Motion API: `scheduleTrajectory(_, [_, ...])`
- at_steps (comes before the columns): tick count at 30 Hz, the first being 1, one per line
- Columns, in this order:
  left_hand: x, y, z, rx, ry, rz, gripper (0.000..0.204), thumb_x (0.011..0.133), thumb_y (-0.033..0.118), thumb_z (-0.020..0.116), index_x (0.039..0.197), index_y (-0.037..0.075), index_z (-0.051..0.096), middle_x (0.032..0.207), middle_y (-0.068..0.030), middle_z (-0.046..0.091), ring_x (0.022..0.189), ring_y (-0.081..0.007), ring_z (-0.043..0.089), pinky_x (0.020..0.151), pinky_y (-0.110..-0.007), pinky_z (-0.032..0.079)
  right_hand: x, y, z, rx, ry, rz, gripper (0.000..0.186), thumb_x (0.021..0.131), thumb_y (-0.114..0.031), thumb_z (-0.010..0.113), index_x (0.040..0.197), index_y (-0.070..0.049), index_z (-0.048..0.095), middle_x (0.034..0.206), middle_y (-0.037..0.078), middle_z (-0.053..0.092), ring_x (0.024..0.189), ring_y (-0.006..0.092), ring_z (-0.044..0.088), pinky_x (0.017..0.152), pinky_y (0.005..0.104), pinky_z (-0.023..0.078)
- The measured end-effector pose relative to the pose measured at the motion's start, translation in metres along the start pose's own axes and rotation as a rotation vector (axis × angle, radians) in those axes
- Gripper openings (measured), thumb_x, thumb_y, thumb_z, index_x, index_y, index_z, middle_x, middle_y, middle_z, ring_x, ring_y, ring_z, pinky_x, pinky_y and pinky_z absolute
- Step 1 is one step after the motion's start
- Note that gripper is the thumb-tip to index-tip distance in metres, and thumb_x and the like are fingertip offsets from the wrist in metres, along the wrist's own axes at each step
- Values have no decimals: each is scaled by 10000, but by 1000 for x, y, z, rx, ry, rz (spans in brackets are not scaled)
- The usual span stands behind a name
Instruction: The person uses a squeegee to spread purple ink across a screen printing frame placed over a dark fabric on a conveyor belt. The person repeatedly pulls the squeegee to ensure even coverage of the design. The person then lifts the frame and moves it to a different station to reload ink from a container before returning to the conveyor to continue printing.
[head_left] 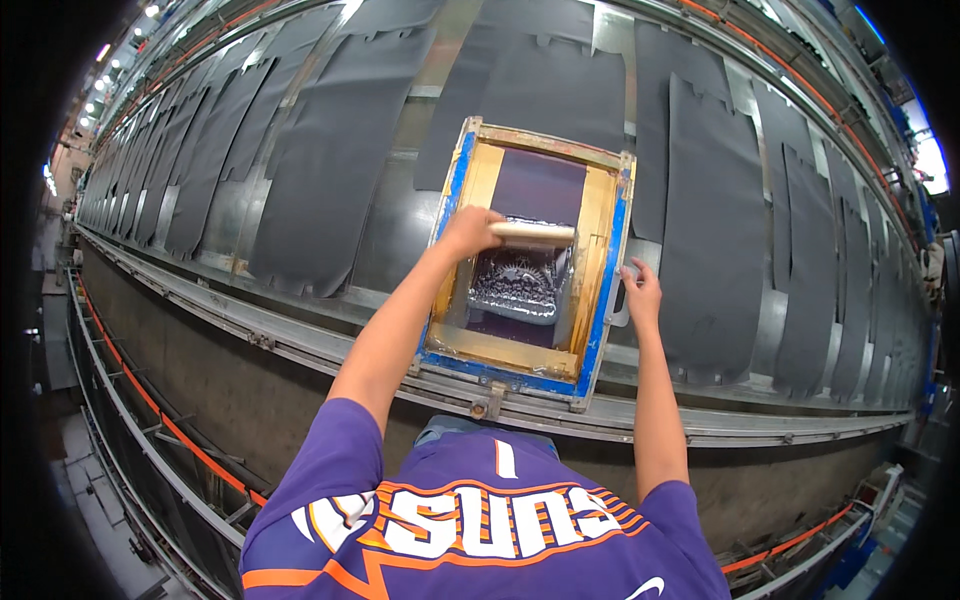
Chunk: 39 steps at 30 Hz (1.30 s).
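Observation:
A screen-printing frame [604,300] with blue-taped sides lies over the dark panels on the long table. Fingers wrapped round its left end, my left hand [472,232] grips the pale handle of a squeegee [538,232], which lies crosswise on the mesh. Below the squeegee, wet dark ink [512,295] with glossy streaks covers a sunburst-like pattern. Brown tape [500,346] lines the inner border of the frame. Beside the frame's right edge is my right hand [641,290], its fingers apart and holding nothing; whether the fingertips touch the edge I cannot tell.
Dark grey cut panels [335,160] lie in rows along the metal table, with more panels [712,240] to the right. A metal rail [300,335] with a clamp [487,402] runs along the near edge. Orange lines [165,425] follow the lower railing.

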<state>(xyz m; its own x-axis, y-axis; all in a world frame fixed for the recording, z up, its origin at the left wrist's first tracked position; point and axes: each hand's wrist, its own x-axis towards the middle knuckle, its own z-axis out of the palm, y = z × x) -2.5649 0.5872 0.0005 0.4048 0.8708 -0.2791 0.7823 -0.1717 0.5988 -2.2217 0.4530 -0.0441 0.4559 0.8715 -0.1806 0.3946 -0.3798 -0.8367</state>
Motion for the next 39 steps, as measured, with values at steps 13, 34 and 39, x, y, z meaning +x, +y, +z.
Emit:
scheduleTrajectory(13, [-204, -17, 50, 169, 194, 378, 672, 732, -17, 689, 1370, 183, 619, 1430, 15, 599, 1360, -210, 516, 1048, -399, 435, -6, -76, 35, -43, 275, -207, 212, 973, -203, 646, 1054, -22, 723, 945, 127, 738, 879, 218, 682, 819, 367, 518])
scheduleTrajectory(34, [-232, -298, -236, 509, 58, 511, 392, 706, 11, 712, 1044, 197, 781, 1348, -27, 620, 1257, -242, 535, 963, -402, 404, -134, -237, 395, 73, 164, -104, 196, 977, -200, 597, 1090, -56, 668, 671, 150, 611, 602, 259, 588, 607, 425, 444])
scheduleTrajectory(39, [-143, -252, -241, 458, -97, 784, 342, 694, 4, 717, 896, 263, 808, 1341, -7, 567, 1316, -243, 457, 1027, -477, 313, -130, -233, 401, 38, 201, -47, 188, 975, -203, 581, 1105, -107, 676, 637, 180, 604, 606, 356, 608, 612, 467, 447])
